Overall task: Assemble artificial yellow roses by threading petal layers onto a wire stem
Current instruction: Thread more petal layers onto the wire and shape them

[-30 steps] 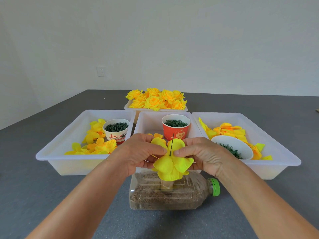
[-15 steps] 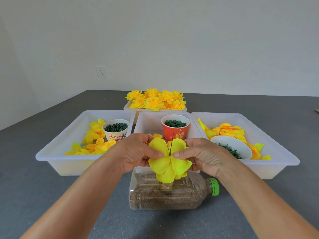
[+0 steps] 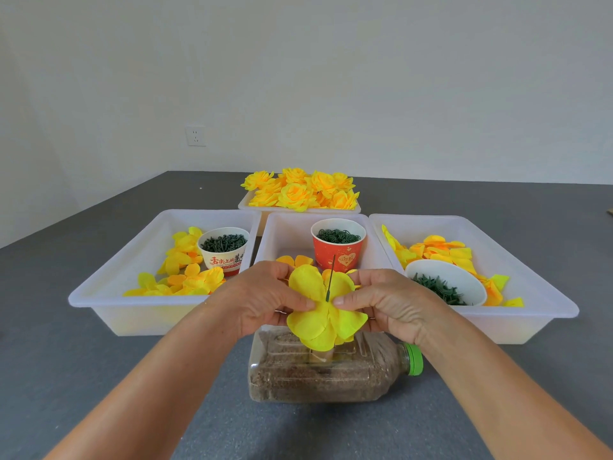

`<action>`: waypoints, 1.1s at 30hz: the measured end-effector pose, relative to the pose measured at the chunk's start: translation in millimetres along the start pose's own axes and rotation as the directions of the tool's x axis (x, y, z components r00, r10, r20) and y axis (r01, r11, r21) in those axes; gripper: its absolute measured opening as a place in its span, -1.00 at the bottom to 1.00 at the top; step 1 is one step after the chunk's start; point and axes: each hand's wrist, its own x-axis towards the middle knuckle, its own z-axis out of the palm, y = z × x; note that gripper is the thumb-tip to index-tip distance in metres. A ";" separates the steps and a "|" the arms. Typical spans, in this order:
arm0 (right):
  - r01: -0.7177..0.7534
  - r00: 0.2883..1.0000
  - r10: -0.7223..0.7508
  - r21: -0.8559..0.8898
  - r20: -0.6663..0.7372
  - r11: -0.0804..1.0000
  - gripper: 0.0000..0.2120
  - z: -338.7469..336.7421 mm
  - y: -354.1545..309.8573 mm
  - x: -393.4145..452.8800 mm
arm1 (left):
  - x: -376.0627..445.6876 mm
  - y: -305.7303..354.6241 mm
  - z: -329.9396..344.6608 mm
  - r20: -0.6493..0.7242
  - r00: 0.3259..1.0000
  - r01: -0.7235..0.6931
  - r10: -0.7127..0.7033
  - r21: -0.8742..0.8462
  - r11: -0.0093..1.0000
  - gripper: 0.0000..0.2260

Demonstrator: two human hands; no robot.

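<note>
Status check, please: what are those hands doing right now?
Left hand and right hand pinch petal layer. Wire stem pokes through its centre. Nothing blocking.

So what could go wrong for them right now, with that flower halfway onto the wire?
Three things, I'd guess. The thin green wire pokes up right between the left hand and right hand, so a fingertip could get pricked. Both hands pinch the yellow petal layer near its middle; pushing hard might tear or crumple it. The wire seems to stand over the plastic bottle lying on its side, which could roll and tilt everything.
</note>
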 end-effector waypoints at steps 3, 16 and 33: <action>0.084 0.991 -0.094 -0.103 -0.094 0.991 -0.58 4.8 0.3 -6.0 | -1.1 -0.3 1.3 -0.026 1.000 -0.013 0.014 0.027 1.000 -0.70; 0.440 0.859 -0.506 -0.397 -0.074 0.805 -0.78 11.5 10.0 -6.6 | -3.5 3.2 3.3 -0.059 0.996 -0.059 0.064 0.085 0.995 -0.69; 0.402 0.911 -0.410 -0.335 0.048 0.852 -0.87 5.5 10.0 -2.4 | 6.5 -7.2 -3.7 0.036 0.999 0.010 -0.010 -0.015 1.000 -0.80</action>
